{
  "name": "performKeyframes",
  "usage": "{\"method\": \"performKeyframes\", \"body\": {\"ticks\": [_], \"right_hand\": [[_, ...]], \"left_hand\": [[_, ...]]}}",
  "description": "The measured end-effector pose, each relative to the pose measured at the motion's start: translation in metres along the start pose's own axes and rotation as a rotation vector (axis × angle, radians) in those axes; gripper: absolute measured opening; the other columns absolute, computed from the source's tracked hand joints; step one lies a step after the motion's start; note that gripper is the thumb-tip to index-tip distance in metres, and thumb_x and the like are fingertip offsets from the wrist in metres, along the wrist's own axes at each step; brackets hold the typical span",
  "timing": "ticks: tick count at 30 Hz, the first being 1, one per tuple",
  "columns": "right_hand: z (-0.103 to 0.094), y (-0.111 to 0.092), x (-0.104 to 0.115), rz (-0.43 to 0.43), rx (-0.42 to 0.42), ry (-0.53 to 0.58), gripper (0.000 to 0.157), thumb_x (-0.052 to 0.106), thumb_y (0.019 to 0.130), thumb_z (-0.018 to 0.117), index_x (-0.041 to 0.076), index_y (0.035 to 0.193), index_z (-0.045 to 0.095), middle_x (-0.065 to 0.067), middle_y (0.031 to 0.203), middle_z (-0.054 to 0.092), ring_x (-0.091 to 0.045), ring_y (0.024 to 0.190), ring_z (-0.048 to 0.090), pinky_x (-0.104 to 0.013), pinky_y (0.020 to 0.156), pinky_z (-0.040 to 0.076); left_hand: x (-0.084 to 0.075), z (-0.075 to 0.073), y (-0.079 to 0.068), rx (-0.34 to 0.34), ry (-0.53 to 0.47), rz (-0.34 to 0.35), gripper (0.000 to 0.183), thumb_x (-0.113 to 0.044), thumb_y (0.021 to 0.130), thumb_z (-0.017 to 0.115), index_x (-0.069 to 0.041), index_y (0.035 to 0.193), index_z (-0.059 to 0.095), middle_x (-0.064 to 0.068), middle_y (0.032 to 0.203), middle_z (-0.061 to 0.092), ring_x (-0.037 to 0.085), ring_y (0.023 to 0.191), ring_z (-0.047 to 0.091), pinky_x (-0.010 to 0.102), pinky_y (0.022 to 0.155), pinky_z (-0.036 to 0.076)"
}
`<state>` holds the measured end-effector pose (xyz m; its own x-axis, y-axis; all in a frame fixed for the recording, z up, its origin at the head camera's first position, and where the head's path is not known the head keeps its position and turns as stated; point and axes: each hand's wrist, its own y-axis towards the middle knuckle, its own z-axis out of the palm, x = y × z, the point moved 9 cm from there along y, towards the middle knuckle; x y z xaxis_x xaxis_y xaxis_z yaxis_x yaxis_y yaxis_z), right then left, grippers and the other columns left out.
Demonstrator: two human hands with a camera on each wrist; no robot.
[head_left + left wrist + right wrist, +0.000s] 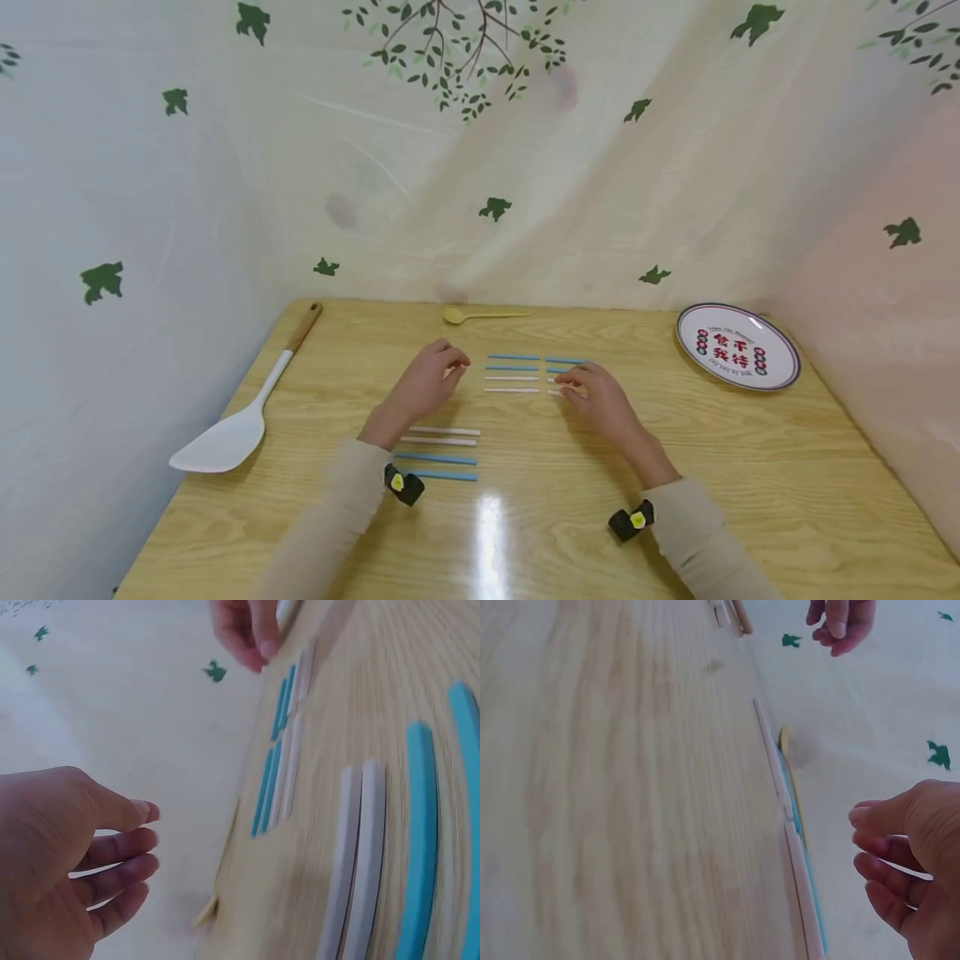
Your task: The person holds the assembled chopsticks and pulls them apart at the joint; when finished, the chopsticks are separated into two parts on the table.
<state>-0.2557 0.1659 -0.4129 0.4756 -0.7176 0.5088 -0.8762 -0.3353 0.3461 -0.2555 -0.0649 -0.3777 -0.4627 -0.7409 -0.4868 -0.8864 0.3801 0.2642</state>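
Note:
Slim blue sticks (513, 357) and white sticks (512, 390) lie in parallel rows in the middle of the table, with a small gap between the left and right sets. My left hand (427, 383) is raised just left of these rows, holding nothing, its fingers loosely bent. Below that hand lie a pair of white sticks (446, 442) and a pair of blue sticks (446, 459), their left ends partly covered by hand and wrist. At the right set, my right hand (603, 400) overlaps the stick ends; the right wrist view shows its fingers (885, 817) loosely bent around nothing.
A white spatula (232, 442) with a wooden handle lies along the table's left side. Toward the back edge is a small yellow spoon (453, 315). An oval plate (690, 325) with red lettering stands at the back right. Patterned cloth (420, 192) hangs behind the table.

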Motion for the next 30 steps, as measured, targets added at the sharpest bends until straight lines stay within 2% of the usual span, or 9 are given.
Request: {"method": "performKeyframes", "body": {"ticks": [3,7,11,15,22,26,30], "right_hand": [[0.007,0.002,0.010,0.010,0.024,0.037,0.017,0.009,0.088,0.068,0.006,0.105,0.071,-0.008,0.104,0.065,-0.025,0.094,0.061,-0.041,0.078,0.052],[0.022,0.005,0.019,0.031,0.052,0.096,0.021,0.011,0.089,0.067,0.006,0.109,0.068,-0.007,0.106,0.063,-0.024,0.094,0.061,-0.041,0.080,0.052],[0.038,0.006,0.033,0.038,0.082,0.159,0.023,0.011,0.088,0.068,0.006,0.111,0.067,-0.007,0.105,0.064,-0.023,0.093,0.060,-0.040,0.081,0.051],[0.055,0.005,0.049,0.036,0.116,0.195,0.023,0.012,0.088,0.068,0.006,0.111,0.067,-0.006,0.104,0.064,-0.021,0.093,0.059,-0.038,0.081,0.051],[0.084,0.004,0.068,0.029,0.175,0.219,0.022,0.018,0.088,0.069,0.009,0.108,0.068,-0.002,0.101,0.064,-0.016,0.091,0.059,-0.034,0.081,0.051],[0.098,0.002,0.078,0.011,0.235,0.210,0.021,0.022,0.089,0.069,0.010,0.107,0.068,0.000,0.102,0.063,-0.015,0.093,0.058,-0.033,0.082,0.050],[0.105,0.001,0.086,-0.014,0.255,0.177,0.017,0.025,0.089,0.068,0.014,0.102,0.069,0.002,0.099,0.061,-0.014,0.094,0.057,-0.032,0.082,0.050]], "left_hand": [[0.023,-0.013,-0.017,0.010,-0.017,-0.060,0.016,-0.011,0.096,0.057,-0.003,0.106,0.067,0.005,0.096,0.057,0.021,0.093,0.058,0.038,0.084,0.050],[0.049,-0.024,-0.040,0.012,-0.026,-0.092,0.016,-0.011,0.096,0.058,-0.003,0.106,0.067,0.006,0.097,0.058,0.021,0.092,0.058,0.039,0.081,0.050],[0.071,-0.029,-0.062,0.013,-0.048,-0.112,0.017,-0.011,0.095,0.059,-0.003,0.108,0.066,0.007,0.099,0.060,0.021,0.092,0.058,0.039,0.079,0.051],[0.086,-0.029,-0.077,0.016,-0.088,-0.111,0.020,-0.008,0.091,0.063,-0.002,0.111,0.065,0.009,0.099,0.061,0.023,0.092,0.059,0.040,0.079,0.051],[0.095,-0.018,-0.090,0.081,-0.141,-0.093,0.015,-0.008,0.089,0.066,-0.004,0.104,0.067,0.006,0.097,0.059,0.021,0.091,0.057,0.039,0.081,0.050],[0.092,-0.009,-0.091,0.119,-0.142,-0.071,0.012,-0.012,0.089,0.067,-0.006,0.100,0.068,0.002,0.094,0.057,0.015,0.088,0.056,0.034,0.080,0.050],[0.086,-0.004,-0.089,0.129,-0.116,-0.042,0.008,-0.011,0.088,0.068,-0.007,0.095,0.069,0.001,0.091,0.057,0.014,0.086,0.055,0.033,0.079,0.049]]}}
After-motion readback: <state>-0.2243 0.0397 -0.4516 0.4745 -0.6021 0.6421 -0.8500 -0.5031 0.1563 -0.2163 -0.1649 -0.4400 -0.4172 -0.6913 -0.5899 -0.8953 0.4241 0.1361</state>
